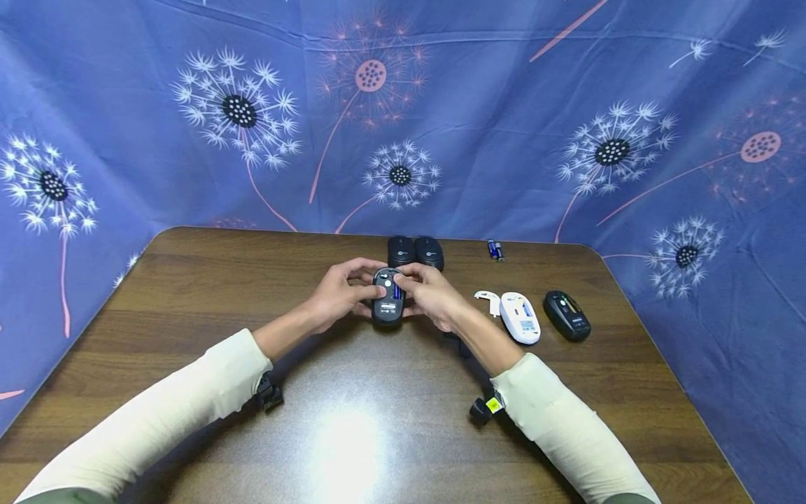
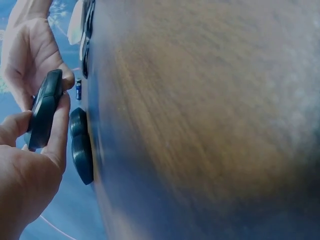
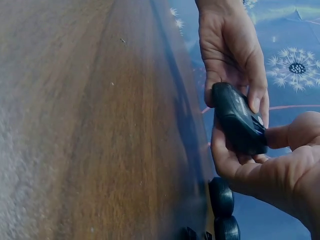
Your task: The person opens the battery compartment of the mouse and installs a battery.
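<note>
Above the table, a black computer mouse [image 1: 387,313] is held with its underside up. A blue battery [image 1: 396,290] shows in its open compartment. My left hand [image 1: 338,295] grips the mouse from the left, thumb on the underside and fingers beneath. From the right, my right hand [image 1: 434,297] holds it too, its thumb at the battery end of the compartment. The right wrist view shows that thumb touching the mouse [image 3: 235,120] near its open slot. In the left wrist view the mouse [image 2: 46,112] is seen edge-on between both hands.
Two black mice [image 1: 415,250] stand side by side behind my hands. Blue batteries [image 1: 496,250] lie near the back edge. To the right are a white battery cover [image 1: 488,301], an upturned white mouse [image 1: 520,319] and an upturned black mouse [image 1: 567,316] with its compartment open.
</note>
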The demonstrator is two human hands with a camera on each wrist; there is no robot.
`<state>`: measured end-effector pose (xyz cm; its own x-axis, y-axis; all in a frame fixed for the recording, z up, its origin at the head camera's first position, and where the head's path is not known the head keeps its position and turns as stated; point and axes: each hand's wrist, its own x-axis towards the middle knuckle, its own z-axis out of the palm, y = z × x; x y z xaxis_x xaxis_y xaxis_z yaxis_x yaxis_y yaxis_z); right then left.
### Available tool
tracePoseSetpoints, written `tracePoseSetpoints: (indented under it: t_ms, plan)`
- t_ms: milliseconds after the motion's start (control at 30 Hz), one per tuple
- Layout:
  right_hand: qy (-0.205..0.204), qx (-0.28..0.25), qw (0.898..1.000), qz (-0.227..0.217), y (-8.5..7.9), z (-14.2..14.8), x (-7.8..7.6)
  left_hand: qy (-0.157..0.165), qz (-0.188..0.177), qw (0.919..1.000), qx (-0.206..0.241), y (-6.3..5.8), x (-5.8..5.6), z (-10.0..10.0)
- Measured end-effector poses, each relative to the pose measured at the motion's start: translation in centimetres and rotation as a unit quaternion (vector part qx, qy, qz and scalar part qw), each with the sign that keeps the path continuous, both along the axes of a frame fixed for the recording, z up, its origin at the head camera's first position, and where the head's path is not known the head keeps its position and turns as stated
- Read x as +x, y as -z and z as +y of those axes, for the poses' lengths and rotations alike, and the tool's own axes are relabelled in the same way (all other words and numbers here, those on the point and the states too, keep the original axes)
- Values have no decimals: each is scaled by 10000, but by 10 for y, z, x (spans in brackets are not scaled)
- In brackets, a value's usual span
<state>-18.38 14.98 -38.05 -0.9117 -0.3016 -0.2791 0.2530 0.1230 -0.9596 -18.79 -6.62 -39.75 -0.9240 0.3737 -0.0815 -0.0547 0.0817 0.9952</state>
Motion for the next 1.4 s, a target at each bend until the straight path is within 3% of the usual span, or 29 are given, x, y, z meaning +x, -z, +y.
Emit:
tracePoseSetpoints:
  t_ms: [400,667,767,1000,1400]
  plan:
    - [233,876,9929,770,3,-6,8,-22,-112,9998,171,-1,4,4]
    - [241,1946,9713,1346,7,-2,17,78,-250,9994,225,1,10,10]
    - [217,2093,9664,1479,7,0,20,61,-206,9996,172,2,11,12]
    - [144,1899,9724,1348,4,10,24,72,-70,9999,-135,1,12,16]
    - [65,1791,9789,977,7,29,30,194,-538,9983,-126,4,16,23]
